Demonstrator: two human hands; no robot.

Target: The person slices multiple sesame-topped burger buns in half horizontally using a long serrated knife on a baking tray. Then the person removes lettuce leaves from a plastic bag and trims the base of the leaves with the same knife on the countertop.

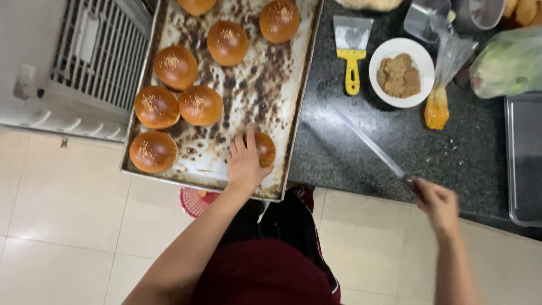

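My left hand (pixel 245 161) rests on a browned sesame bun (pixel 265 148) at the near right corner of a stained metal baking tray (pixel 254 96), fingers curled over it. Several more buns lie on the tray, among them one at the near left corner (pixel 153 151) and a pair side by side (pixel 178 106). My right hand (pixel 436 202) is off the counter's front edge, closed on the handle of a long thin knife (pixel 370 144). Its blurred blade points up and left over the dark counter (pixel 395 147).
A yellow-handled scraper (pixel 352 48), a white bowl with brown patties (pixel 401 72) and a plastic bag holding orange sauce (pixel 439 96) lie on the counter. Bagged greens (pixel 508 65) sit at the far right above a steel tray (pixel 524 161). A white grille (pixel 99 53) stands left; tiled floor lies below.
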